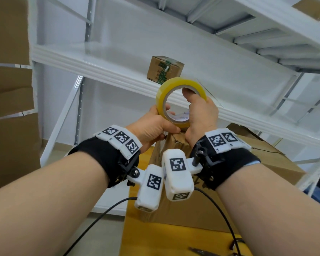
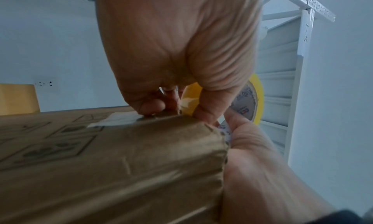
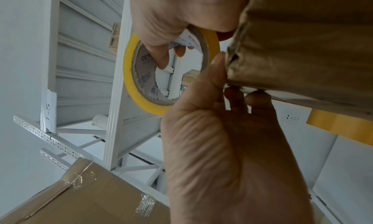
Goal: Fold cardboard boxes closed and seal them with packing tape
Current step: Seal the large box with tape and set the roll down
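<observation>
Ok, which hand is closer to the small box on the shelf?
Right. The right hand holds the tape roll at its top, just below the small box; the left hand grips its lower edge.

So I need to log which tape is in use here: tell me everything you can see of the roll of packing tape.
The roll of packing tape is a ring of clear yellowish tape wound on a grey cardboard core with blue printing inside. It stands on edge, tilted, above the corner of the cardboard box. The right hand holds it with the thumb hooked through the core; the left hand grips its lower rim, where the wrist view shows a crumpled loose end at the fingers.
</observation>
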The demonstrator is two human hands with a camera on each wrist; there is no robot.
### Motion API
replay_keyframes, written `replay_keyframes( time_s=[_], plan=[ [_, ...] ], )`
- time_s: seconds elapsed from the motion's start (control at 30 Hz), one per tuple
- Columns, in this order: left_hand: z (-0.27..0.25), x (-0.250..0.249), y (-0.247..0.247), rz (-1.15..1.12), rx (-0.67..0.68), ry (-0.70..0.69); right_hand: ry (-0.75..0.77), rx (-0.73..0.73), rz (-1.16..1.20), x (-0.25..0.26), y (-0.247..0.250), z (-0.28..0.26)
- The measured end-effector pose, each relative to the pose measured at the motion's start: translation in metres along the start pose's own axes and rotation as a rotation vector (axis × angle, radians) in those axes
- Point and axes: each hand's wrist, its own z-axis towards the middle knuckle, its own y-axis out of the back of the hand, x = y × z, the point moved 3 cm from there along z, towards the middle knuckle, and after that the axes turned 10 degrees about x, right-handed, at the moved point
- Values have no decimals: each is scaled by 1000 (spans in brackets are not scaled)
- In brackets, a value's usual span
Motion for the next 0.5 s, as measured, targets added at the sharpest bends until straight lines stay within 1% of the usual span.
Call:
replay_keyframes(
  time_s=[0.2, 0.5],
  plan=[
    [4, 1, -4, 55, -82, -1, -26, -12, 25, 2, 0, -2],
    [8, 5, -8, 21, -149, 11, -64, -7, 29, 3, 0, -6]
  ],
)
